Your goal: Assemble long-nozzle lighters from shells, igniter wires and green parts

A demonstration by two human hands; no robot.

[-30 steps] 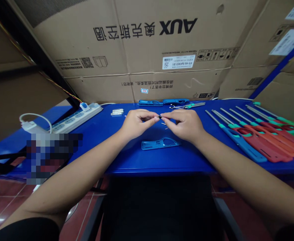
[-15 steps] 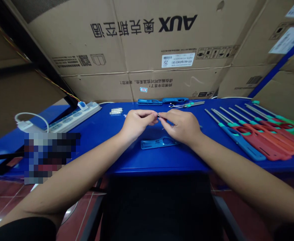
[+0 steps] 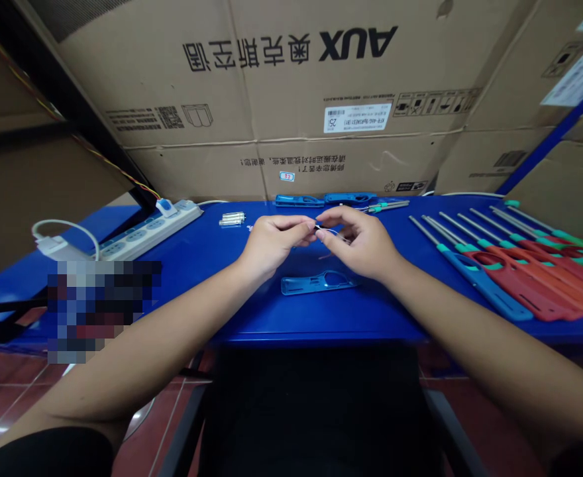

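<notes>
My left hand [image 3: 276, 242] is closed in a pinch on a small dark part at the end of a thin white wire [image 3: 327, 230]. The part is mostly hidden by the fingertips. Facing it, my right hand [image 3: 364, 242] curls around the wire, its thumb near the left fingertips and its index finger arched above. The wire trails into the right palm. On the blue table [image 3: 262, 315] below both hands lies a blue plastic lighter shell half [image 3: 316, 283], its inner side up.
Behind the hands lie two blue shells [image 3: 299, 200] and metal lighter tubes [image 3: 391, 206] with green collars. Several long-necked lighters [image 3: 520, 265] are lined up at right. Silvery cylinders [image 3: 232, 218] and a power strip [image 3: 147, 228] are at left. A cardboard sheet [image 3: 281, 86] stands behind.
My right fingers have loosened and arched upward, so more of the white wire shows between the hands. My left hand keeps its pinch. The view has shifted slightly.
</notes>
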